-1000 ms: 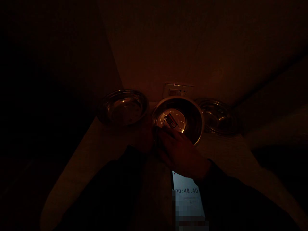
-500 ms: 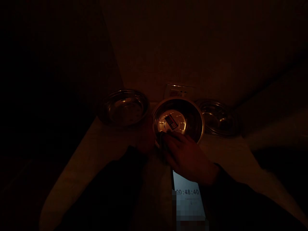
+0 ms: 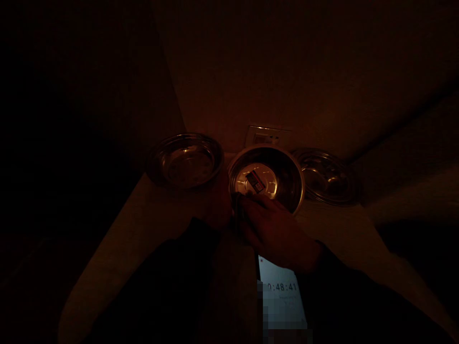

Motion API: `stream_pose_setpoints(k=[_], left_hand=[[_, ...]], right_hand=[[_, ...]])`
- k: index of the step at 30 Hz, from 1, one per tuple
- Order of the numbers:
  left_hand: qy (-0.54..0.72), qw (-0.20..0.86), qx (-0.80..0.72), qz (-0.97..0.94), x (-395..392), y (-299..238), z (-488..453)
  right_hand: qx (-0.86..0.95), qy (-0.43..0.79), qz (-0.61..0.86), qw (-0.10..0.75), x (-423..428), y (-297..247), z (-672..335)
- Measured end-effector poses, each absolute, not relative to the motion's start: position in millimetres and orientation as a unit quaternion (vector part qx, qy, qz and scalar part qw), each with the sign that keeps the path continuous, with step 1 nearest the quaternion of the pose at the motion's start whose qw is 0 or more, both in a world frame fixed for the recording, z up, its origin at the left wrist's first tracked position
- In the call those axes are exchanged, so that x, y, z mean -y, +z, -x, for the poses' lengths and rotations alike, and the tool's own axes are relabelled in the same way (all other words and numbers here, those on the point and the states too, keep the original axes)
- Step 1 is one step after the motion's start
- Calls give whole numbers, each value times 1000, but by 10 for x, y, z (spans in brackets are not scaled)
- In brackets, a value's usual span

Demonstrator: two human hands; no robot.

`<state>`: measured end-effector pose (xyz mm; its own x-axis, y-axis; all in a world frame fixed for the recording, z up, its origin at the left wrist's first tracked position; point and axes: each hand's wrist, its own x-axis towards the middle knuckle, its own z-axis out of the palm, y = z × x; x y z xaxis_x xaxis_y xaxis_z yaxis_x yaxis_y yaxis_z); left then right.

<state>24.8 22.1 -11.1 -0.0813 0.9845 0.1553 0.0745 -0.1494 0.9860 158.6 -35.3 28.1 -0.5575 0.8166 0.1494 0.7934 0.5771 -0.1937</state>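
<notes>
A shiny metal bowl (image 3: pixel 290 167) is in the middle, its inside facing me. A dark label with a red stripe (image 3: pixel 255 181) sticks to its bottom. At the bowl's left side, in deep shadow, my left hand (image 3: pixel 218 205) is closed against the rim, its fingers barely visible. My right hand (image 3: pixel 274 231) reaches over the near rim, fingers bent and pressed on a dark, cloth-like piece (image 3: pixel 237 208) at the bowl's near left edge. Dimness hides exactly what that piece is.
A wide metal dish (image 3: pixel 190 167) stands on the left of the pale table (image 3: pixel 118 243). Stacked metal dishes (image 3: pixel 326 179) are on the right. A lit phone (image 3: pixel 281 291) showing a timer lies below my right hand. Behind, a socket plate (image 3: pixel 267 136) is on the wall.
My right hand has shifted slightly left along the bowl's near rim with the dark piece. The bowl and my left hand stay nearly in place. The phone's timer has advanced.
</notes>
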Motion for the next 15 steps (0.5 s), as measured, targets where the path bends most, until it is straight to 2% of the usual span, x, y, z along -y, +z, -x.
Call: stream_pose_setpoints(k=[4, 12, 15], left_hand=[[533, 415, -507, -535, -196, -56, -258], [514, 401, -512, -559, -222, -111, -217], [520, 390, -512, -561, -228, -144, -191]], right_hand=[[880, 54, 462, 95, 412, 273, -1634], [864, 54, 471, 169, 92, 293, -1485], [879, 75, 440, 169, 142, 290, -1502]])
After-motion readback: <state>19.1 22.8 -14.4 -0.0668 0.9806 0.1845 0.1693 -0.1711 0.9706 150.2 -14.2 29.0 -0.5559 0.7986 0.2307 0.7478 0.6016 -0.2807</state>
